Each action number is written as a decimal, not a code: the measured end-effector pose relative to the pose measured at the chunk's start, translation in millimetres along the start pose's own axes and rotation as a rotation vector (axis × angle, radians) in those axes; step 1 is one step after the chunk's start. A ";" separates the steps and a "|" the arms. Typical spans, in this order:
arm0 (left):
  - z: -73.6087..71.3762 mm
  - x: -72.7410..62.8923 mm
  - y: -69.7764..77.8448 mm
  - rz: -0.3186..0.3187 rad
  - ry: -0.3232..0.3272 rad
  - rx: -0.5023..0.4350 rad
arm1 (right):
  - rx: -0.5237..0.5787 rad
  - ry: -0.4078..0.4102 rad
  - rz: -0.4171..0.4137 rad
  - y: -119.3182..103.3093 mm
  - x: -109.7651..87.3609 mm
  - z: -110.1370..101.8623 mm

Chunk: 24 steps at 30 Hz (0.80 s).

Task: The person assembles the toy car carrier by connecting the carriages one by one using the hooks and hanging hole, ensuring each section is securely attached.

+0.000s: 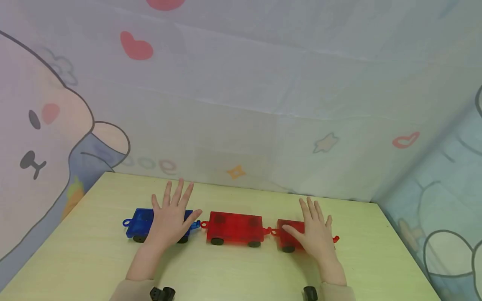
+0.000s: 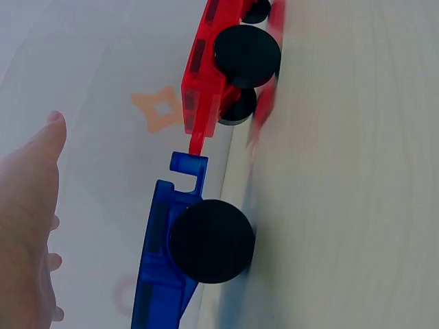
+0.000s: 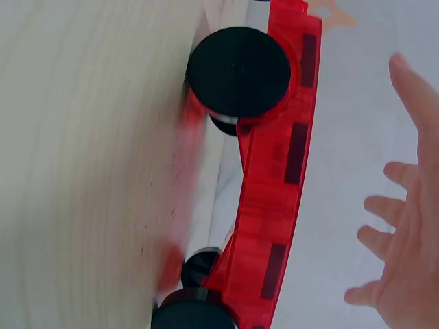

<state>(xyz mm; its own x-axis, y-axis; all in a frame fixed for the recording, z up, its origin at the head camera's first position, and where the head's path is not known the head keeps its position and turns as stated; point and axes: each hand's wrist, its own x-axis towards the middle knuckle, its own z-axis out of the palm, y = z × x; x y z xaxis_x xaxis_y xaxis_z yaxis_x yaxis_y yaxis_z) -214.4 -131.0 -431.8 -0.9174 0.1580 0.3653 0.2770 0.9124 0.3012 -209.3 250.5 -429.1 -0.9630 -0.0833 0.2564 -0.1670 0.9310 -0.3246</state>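
Three translucent toy train wagons stand in a row on the table: a blue wagon (image 1: 142,220) at left, a red wagon (image 1: 235,227) in the middle and another red wagon (image 1: 288,235) at right. My left hand (image 1: 171,219), fingers spread, hovers over the blue wagon and hides its middle. Over the right red wagon, my right hand (image 1: 316,232) is held with fingers extended, covering much of it. Both wrist views show the hands apart from the wagons, holding nothing. The blue hook (image 2: 188,164) meets the middle wagon's red ring (image 1: 204,224).
The pale wooden table (image 1: 226,276) ends at the back against a printed cloth (image 1: 244,104) with hearts and a cartoon animal. Black devices (image 1: 162,293) sit at both wrists. The wagons have black wheels (image 3: 239,72) resting on the table.
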 end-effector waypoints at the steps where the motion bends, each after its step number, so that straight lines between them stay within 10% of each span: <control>1: 0.9 0.1 0.7 0.003 -0.001 -0.009 | 0.008 -0.010 0.000 1.0 0.0 -0.2; 24: 11.6 3.6 34.4 0.075 -0.054 -0.104 | 0.132 -0.090 -0.114 25.4 -3.3 0.8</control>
<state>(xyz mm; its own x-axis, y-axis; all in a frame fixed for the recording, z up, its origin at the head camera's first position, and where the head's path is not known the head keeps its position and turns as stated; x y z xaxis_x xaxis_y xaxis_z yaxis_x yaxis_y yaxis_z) -211.5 -94.6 -430.4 -0.9064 0.2463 0.3433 0.3706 0.8537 0.3659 -210.5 274.2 -439.0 -0.9503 -0.2223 0.2178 -0.2964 0.8597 -0.4160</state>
